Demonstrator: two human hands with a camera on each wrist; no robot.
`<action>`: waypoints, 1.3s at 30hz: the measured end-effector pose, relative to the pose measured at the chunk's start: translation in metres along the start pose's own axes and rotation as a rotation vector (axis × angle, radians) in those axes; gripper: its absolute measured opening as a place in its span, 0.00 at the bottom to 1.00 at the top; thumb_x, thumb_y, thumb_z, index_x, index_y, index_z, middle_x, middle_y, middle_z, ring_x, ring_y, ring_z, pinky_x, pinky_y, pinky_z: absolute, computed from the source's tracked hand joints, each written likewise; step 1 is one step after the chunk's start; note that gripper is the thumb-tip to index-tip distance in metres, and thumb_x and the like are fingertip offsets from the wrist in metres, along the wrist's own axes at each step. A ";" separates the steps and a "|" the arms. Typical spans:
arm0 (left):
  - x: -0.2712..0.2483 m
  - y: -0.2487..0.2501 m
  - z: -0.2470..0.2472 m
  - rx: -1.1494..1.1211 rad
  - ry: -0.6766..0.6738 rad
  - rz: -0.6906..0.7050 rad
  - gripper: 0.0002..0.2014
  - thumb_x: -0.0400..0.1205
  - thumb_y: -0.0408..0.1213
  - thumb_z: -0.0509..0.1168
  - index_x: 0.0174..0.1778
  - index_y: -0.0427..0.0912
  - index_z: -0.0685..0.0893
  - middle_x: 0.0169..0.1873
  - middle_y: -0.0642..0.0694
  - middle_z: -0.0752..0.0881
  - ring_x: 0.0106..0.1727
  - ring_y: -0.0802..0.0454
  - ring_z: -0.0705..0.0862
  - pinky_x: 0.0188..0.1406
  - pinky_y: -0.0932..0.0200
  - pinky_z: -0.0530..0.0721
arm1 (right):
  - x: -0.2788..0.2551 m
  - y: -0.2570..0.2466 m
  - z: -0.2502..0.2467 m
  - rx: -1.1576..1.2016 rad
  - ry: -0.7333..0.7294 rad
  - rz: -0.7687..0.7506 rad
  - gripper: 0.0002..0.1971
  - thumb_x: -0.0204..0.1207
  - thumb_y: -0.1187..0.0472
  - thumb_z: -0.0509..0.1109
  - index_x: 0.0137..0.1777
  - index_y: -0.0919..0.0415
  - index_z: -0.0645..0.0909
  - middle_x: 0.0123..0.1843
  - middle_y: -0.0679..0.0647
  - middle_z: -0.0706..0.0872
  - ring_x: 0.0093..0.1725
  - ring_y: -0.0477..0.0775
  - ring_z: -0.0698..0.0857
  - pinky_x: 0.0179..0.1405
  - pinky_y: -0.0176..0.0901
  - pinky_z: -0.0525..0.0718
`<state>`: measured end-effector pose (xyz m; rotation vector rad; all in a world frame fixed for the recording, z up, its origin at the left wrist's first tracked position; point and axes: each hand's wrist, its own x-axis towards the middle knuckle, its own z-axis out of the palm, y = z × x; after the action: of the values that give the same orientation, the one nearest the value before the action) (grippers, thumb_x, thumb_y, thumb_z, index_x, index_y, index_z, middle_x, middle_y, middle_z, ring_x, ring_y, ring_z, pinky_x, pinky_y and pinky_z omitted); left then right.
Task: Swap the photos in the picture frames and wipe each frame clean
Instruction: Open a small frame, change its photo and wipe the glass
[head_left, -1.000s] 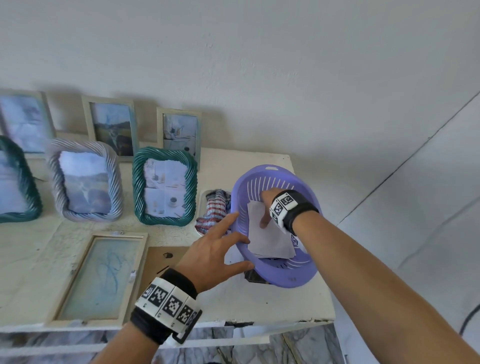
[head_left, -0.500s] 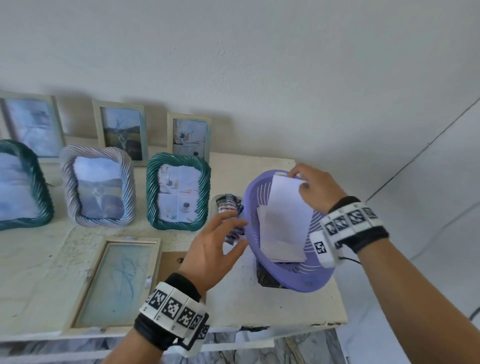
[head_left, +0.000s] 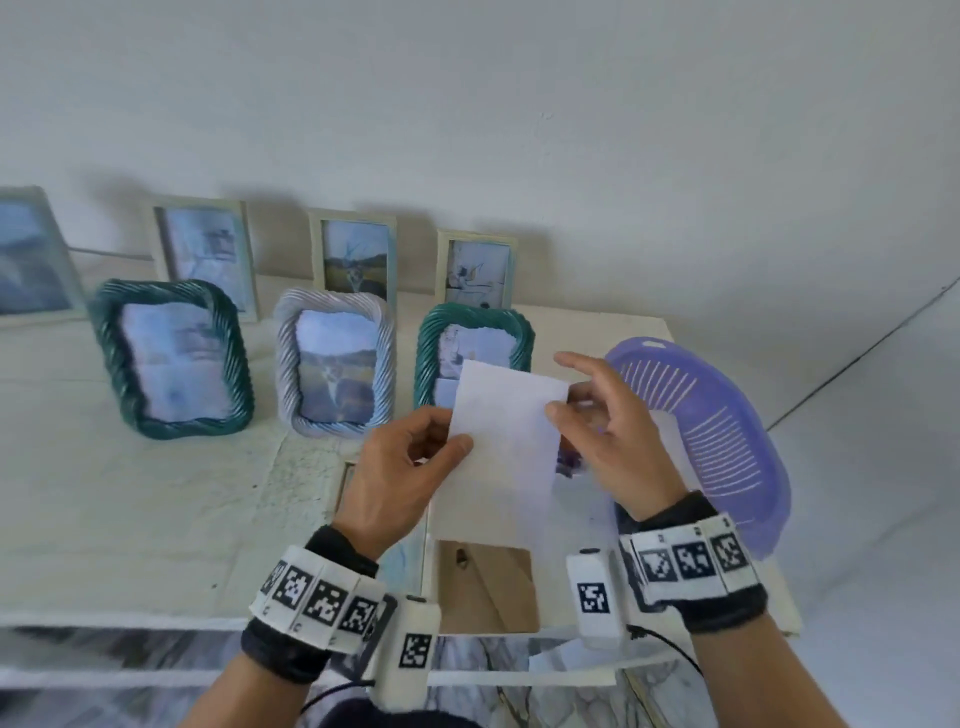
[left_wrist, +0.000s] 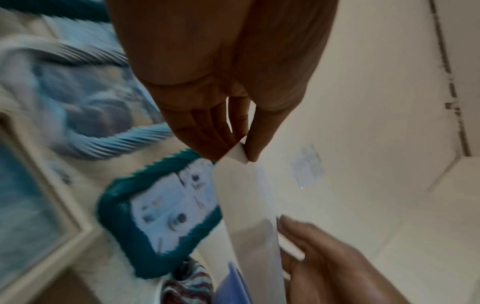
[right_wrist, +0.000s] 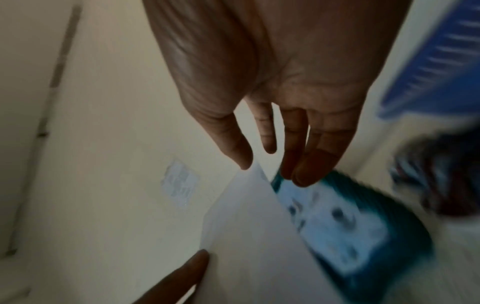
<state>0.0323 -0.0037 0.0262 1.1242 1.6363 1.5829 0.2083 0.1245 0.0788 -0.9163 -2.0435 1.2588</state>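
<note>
A white photo (head_left: 504, 452), blank side toward me, is held up above the table (head_left: 130, 509) between both hands. My left hand (head_left: 452, 441) pinches its left edge with thumb and fingers; the left wrist view shows that pinch (left_wrist: 240, 155) on the photo (left_wrist: 249, 205). My right hand (head_left: 561, 410) holds the right edge, thumb in front, fingers behind, index finger raised. In the right wrist view this hand (right_wrist: 267, 170) is at a corner of the photo (right_wrist: 259, 236). Below the hands lie an opened pale frame (head_left: 413, 558) and its brown backing board (head_left: 488, 587).
A purple slotted basket (head_left: 727, 431) sits at the table's right end. A striped cloth (left_wrist: 189, 286) lies beside it. Two green twisted frames (head_left: 478, 325) (head_left: 171, 358) and a grey one (head_left: 335, 374) stand mid-table. Several pale frames (head_left: 353, 254) lean on the wall.
My right hand lifted the photo out of the basket and carried it left over the table. My left hand let go of the basket and took the photo's left edge.
</note>
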 end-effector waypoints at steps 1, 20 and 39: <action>-0.004 -0.006 -0.011 -0.042 0.041 -0.042 0.07 0.79 0.40 0.71 0.51 0.43 0.87 0.43 0.46 0.91 0.44 0.46 0.90 0.39 0.53 0.88 | -0.006 0.005 0.016 0.102 0.002 0.103 0.18 0.79 0.65 0.70 0.67 0.53 0.77 0.50 0.60 0.86 0.46 0.52 0.87 0.45 0.44 0.87; -0.070 -0.100 -0.122 0.394 0.000 -0.183 0.15 0.80 0.40 0.71 0.63 0.49 0.84 0.43 0.55 0.87 0.42 0.60 0.86 0.45 0.67 0.85 | -0.066 0.056 0.154 -0.239 -0.095 0.384 0.08 0.79 0.57 0.68 0.55 0.43 0.79 0.42 0.48 0.88 0.44 0.50 0.87 0.46 0.55 0.88; -0.076 -0.110 -0.123 0.393 -0.025 -0.166 0.17 0.78 0.38 0.72 0.63 0.54 0.83 0.41 0.59 0.87 0.43 0.61 0.85 0.48 0.63 0.85 | -0.062 0.044 0.180 -0.677 -0.107 0.199 0.17 0.81 0.55 0.65 0.69 0.54 0.79 0.44 0.49 0.88 0.39 0.47 0.83 0.44 0.44 0.84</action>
<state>-0.0581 -0.1218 -0.0787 1.1562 2.0232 1.1675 0.1212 -0.0044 -0.0399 -1.3993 -2.5712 0.7033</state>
